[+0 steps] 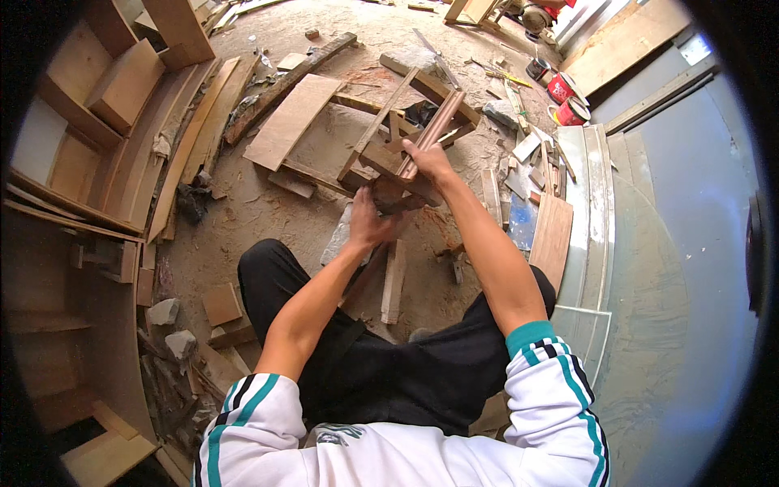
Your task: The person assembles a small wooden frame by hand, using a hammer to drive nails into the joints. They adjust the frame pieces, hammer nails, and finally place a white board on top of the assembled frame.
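A reddish-brown grooved wooden moulding (443, 119) slants up and away to the right over a rough wooden frame (381, 130). My right hand (430, 161) is closed round its near part, and a thin pale tip shows beside the fingers. Lower and to the left, my left hand (370, 225) rests against a dark wood piece (388, 193) under the moulding's near end. The left fingers are partly hidden by that wood, so their grip does not show. A flat plywood board (294, 122) lies on the frame's left side.
Wooden cabinets (130, 85) and long planks (191, 130) line the left. Red cans (572, 111) and wood scraps (531, 154) lie to the right, beside a glass sheet (641, 325). A loose wood block (393, 282) lies between my knees. Another person (554, 4) is partly visible at the far right.
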`<action>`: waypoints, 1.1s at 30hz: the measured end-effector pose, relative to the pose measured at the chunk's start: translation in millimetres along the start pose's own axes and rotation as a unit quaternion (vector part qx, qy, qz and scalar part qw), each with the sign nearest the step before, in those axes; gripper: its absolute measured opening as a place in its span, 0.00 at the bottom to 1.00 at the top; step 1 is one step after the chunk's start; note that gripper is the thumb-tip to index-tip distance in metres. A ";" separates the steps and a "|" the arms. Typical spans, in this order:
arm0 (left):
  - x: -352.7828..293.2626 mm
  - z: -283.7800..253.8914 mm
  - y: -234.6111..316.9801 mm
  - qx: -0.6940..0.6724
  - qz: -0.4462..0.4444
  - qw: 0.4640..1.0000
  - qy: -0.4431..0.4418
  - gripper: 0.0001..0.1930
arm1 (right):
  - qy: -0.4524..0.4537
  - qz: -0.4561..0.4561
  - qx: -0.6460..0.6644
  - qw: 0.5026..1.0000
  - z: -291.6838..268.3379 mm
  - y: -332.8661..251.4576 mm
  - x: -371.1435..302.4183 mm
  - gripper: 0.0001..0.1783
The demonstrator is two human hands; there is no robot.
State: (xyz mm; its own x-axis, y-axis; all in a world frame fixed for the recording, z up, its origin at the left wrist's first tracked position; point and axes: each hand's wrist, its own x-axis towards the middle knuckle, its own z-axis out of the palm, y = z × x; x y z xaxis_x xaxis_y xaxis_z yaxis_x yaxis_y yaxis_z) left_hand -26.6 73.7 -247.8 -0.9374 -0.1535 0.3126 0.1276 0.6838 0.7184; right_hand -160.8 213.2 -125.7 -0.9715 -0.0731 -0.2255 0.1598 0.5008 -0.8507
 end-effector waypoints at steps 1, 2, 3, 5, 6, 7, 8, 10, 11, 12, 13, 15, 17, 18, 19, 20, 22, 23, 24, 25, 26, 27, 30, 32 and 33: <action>3.3 -0.1 -1.0 0.007 0.002 1.000 0.003 0.48 | 0.035 0.035 0.023 0.998 3.4 2.0 6.0 0.37; 7.0 0.2 -2.1 0.015 0.004 1.000 0.006 0.46 | 0.071 0.070 0.047 0.994 7.4 4.5 11.8 0.35; 10.7 0.9 -3.2 0.022 0.005 1.000 0.010 0.44 | 0.105 0.105 0.070 0.986 10.0 8.2 17.4 0.33; 21.0 1.8 -6.1 -0.004 0.042 0.999 0.003 0.42 | 0.092 0.107 0.088 0.986 5.2 24.9 33.2 0.31; 27.6 4.8 -3.0 -0.021 0.065 0.998 -0.002 0.40 | 0.076 0.105 0.091 0.987 -6.4 38.4 47.9 0.32; 29.1 2.8 -6.4 -0.014 0.077 0.997 0.005 0.40 | 0.052 0.106 0.100 0.988 -6.2 41.8 50.0 0.32; 30.6 2.2 -8.2 -0.009 0.089 0.996 0.012 0.40 | 0.045 0.091 0.145 0.984 -2.4 47.8 48.3 0.32; 29.8 -1.6 -20.0 0.021 0.097 0.995 0.021 0.41 | 0.031 0.088 0.185 0.978 12.6 44.7 46.8 0.33; 30.9 -5.0 -25.1 0.013 0.118 0.992 0.046 0.41 | 0.025 0.084 0.205 0.975 16.8 34.2 45.5 0.33; 27.0 -11.6 -30.0 0.008 0.135 0.989 0.067 0.42 | 0.050 0.099 0.177 0.978 21.7 16.6 39.1 0.32; 22.7 -18.2 -30.1 0.001 0.153 0.984 0.088 0.43 | 0.075 0.113 0.146 0.980 23.6 6.5 33.8 0.32; 42.8 -20.3 -5.6 -0.045 0.186 0.980 0.059 0.45 | 0.078 0.098 0.208 0.970 -5.3 27.0 68.6 0.32; 43.8 -40.2 -3.7 -0.033 0.165 0.985 0.034 0.46 | 0.072 0.113 0.247 0.960 -7.8 16.5 74.2 0.32; 44.5 -52.2 -3.5 0.005 0.123 0.992 0.023 0.45 | 0.069 0.121 0.262 0.955 -11.3 7.7 75.0 0.32; 36.3 -71.5 -10.0 0.012 0.029 0.999 0.017 0.45 | 0.073 0.125 0.247 0.958 -3.4 -17.0 54.4 0.32; 38.7 -75.7 -4.1 0.046 -0.053 0.997 0.029 0.45 | 0.068 0.113 0.255 0.958 -8.8 -16.5 59.1 0.30; 34.7 -87.7 -9.2 0.107 -0.201 0.972 0.064 0.46 | 0.032 0.063 0.298 0.952 -11.1 -18.8 65.1 0.25; 23.7 -94.5 -28.0 0.134 -0.271 0.949 0.087 0.47 | 0.000 0.027 0.331 0.943 -4.8 -19.7 63.3 0.22; 11.7 -98.9 -44.6 0.155 -0.337 0.922 0.108 0.47 | -0.027 -0.007 0.362 0.932 -0.1 -20.2 62.0 0.19; 2.4 -101.1 -55.3 0.180 -0.378 0.904 0.088 0.49 | -0.024 -0.017 0.350 0.936 3.4 -20.2 65.8 0.18; -3.3 -102.8 -62.1 0.203 -0.413 0.885 0.068 0.50 | -0.016 -0.030 0.339 0.940 4.0 -21.3 72.6 0.16; -8.5 -104.2 -68.5 0.224 -0.447 0.865 0.047 0.51 | -0.006 -0.044 0.327 0.944 3.0 -23.4 80.1 0.15; -57.6 -117.1 -99.5 0.250 -0.519 0.816 -0.042 0.54 | 0.027 -0.031 0.167 0.985 5.3 -30.6 60.2 0.19; -92.7 -125.9 -128.3 0.285 -0.558 0.778 -0.056 0.57 | 0.016 -0.045 0.128 0.991 -1.0 -51.3 35.1 0.20; -102.4 -126.6 -146.3 0.279 -0.572 0.769 -0.070 0.57 | 0.021 -0.039 0.129 0.991 -6.3 -59.2 24.1 0.20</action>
State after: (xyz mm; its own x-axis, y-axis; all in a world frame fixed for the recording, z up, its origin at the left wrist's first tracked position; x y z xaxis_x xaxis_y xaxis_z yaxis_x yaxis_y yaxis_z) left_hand 91.7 -101.0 -306.3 -0.3645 -0.8295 -0.4232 -0.9273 0.3646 0.0841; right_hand -194.8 187.3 -77.8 -0.9882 -0.0647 -0.1391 0.1181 0.2579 -0.9589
